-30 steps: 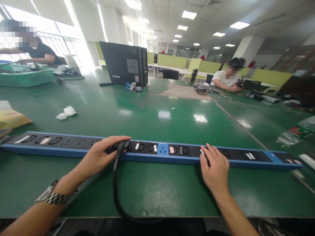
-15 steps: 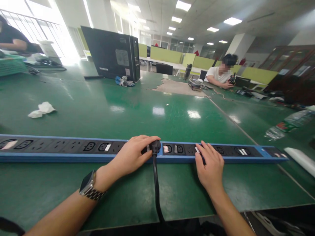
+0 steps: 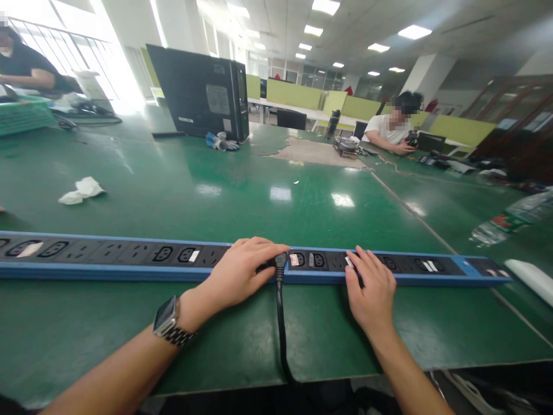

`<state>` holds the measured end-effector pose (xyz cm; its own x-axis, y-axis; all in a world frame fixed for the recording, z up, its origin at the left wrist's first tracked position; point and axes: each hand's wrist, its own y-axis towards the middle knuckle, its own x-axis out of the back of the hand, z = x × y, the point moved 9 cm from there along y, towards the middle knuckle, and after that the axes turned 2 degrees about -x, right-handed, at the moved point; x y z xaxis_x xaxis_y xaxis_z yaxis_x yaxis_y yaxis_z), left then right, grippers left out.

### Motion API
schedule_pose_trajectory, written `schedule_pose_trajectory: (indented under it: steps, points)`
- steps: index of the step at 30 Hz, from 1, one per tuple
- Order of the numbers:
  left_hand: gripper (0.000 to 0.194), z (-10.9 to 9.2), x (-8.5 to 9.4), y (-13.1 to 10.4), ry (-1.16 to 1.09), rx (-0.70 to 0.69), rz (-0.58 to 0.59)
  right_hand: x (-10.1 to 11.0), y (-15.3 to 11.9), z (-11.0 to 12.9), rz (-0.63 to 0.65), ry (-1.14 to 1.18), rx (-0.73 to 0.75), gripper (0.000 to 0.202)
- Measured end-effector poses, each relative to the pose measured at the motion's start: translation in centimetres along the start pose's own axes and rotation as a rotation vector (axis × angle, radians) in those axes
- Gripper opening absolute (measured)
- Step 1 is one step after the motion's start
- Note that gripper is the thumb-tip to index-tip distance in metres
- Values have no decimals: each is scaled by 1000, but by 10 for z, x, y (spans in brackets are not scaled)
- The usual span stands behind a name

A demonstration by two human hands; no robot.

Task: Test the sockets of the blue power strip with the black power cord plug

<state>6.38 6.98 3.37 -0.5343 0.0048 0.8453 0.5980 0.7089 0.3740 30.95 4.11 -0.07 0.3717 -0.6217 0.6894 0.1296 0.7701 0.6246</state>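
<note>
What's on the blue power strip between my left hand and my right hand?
In the head view, beyond the black plug in the left hand, black sockets and small stickers fill the stretch to the right hand.

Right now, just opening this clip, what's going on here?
Someone's left hand holds a black plug against a long blue-edged power strip on the green table. The black cord runs down toward the near edge. The right hand rests on the strip farther right. I can't tell whether the plug is fully seated.
</note>
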Motion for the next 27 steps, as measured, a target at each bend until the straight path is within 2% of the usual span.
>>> schedule_pose_trajectory:
  steps: [3, 5, 8, 10, 11, 13, 15, 19, 23, 27]
  points:
    - [44, -1, 13, -2, -114, 54, -172, 18, 3, 3, -79, 244, -81, 29]
    - [46, -14, 21, 2, -167, 36, -278, 28, 7, 12, -48, 436, -178, 29]
    - [54, -50, 17, 20, -133, -96, -283, 28, 15, 48, 241, 572, -240, 40]
    - [62, -67, 7, 34, -109, -153, -236, 27, 21, 70, 429, 471, -192, 44]
    - [66, -70, 1, 40, -104, -154, -215, 28, 25, 75, 483, 388, -166, 43]
    - [71, -67, -8, 47, -78, -114, -183, 28, 35, 68, 510, 227, -160, 40]
    - [72, -55, -16, 46, -16, -53, -143, 24, 44, 49, 529, 109, -182, 41]
    - [66, -31, -30, 35, 136, 35, -34, 2, 50, 23, 671, 28, -167, 47]
    - [62, -28, -40, 31, 239, 41, 33, -8, 50, 25, 706, 29, -148, 49]
    - [58, -31, -42, 32, 283, 45, 48, -8, 54, 34, 667, -118, -103, 44]
